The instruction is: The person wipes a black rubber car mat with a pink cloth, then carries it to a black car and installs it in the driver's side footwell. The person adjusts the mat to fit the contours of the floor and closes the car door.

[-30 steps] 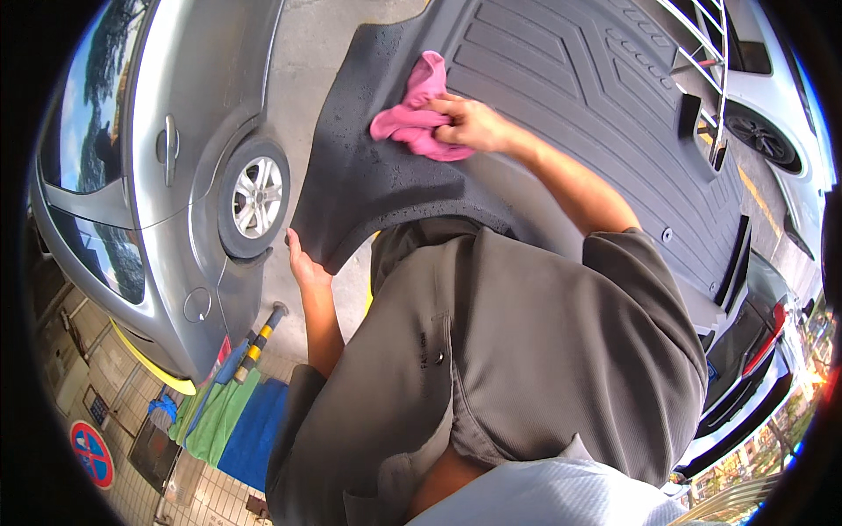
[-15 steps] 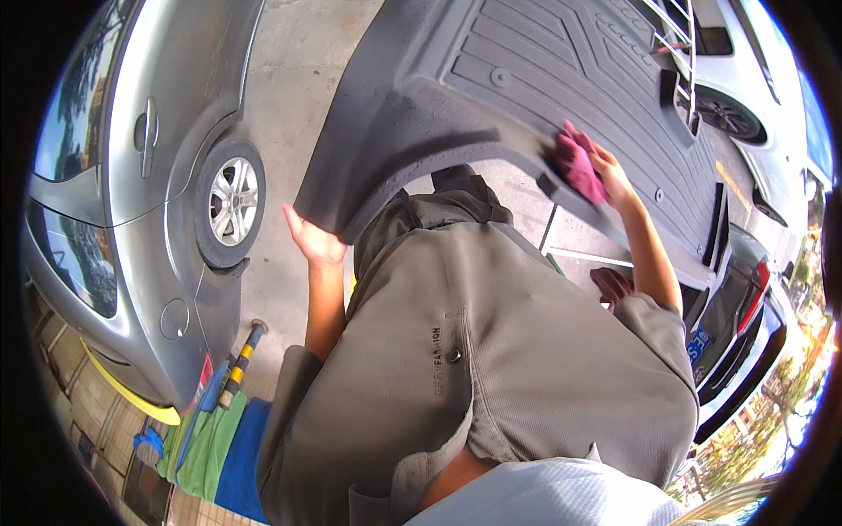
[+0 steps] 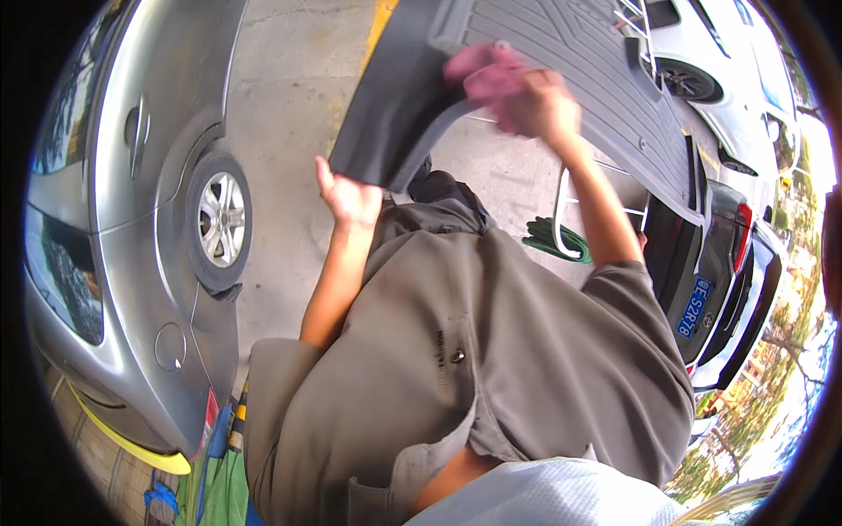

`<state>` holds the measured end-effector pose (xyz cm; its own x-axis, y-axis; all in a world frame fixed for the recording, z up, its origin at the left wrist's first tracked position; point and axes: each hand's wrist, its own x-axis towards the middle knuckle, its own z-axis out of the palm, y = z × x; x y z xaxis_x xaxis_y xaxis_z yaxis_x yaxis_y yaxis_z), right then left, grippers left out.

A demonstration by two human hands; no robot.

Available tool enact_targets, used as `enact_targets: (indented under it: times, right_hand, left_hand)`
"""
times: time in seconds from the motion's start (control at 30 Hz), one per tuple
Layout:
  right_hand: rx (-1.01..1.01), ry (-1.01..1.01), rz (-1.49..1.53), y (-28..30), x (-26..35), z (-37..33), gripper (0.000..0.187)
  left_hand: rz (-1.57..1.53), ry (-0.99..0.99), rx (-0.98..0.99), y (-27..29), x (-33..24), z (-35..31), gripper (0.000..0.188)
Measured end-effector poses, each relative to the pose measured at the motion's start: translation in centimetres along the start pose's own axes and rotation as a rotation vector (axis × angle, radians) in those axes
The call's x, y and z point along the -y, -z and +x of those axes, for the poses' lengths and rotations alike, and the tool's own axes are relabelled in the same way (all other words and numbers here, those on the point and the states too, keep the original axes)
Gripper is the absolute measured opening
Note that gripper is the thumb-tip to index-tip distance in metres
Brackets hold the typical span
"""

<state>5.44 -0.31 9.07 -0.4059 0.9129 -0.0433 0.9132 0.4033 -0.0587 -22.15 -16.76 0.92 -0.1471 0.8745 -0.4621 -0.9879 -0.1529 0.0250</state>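
A large dark grey moulded car floor mat (image 3: 605,118) with raised ribs lies before me, its near left flap reaching down toward my waist. My left hand (image 3: 353,200) is at that flap's corner, thumb spread at the edge and the other fingers partly hidden under it, gripping it from below. Bunched in my right hand (image 3: 553,110) is a maroon cloth (image 3: 488,79), over the curved near part of the mat. Motion blurs the cloth and hand, so firm contact with the mat is hard to tell.
A silver car (image 3: 149,237) stands close on the left. White metal rack tubing (image 3: 561,202) shows under the mat, beside a coiled green hose (image 3: 560,240). Dark (image 3: 721,263) and white (image 3: 715,66) cars are at right. Green towels (image 3: 226,491) hang at lower left.
My right hand has swept the maroon cloth leftward and away from me across the mat. My left hand stays at the mat's corner, which sits farther up and right in view.
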Motion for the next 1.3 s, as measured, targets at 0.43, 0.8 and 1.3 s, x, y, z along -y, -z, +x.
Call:
enact_targets:
  times: [0.43,0.8,1.3]
  right_hand:
    - [0.283,0.634,0.304,-0.4,20.5,-2.3,0.035]
    - [0.149,-0.121,-0.030,-2.2,-5.9,9.8,0.035]
    - [0.133,0.616,0.707,-3.6,19.1,3.0,0.045]
  left_hand:
    - [0.209,0.004,-0.014,1.6,-1.9,0.0,0.078]
    - [0.098,0.006,0.087,-0.2,-0.3,1.0,0.056]
    - [0.162,-0.092,0.069,-2.3,1.9,-0.8,0.075]
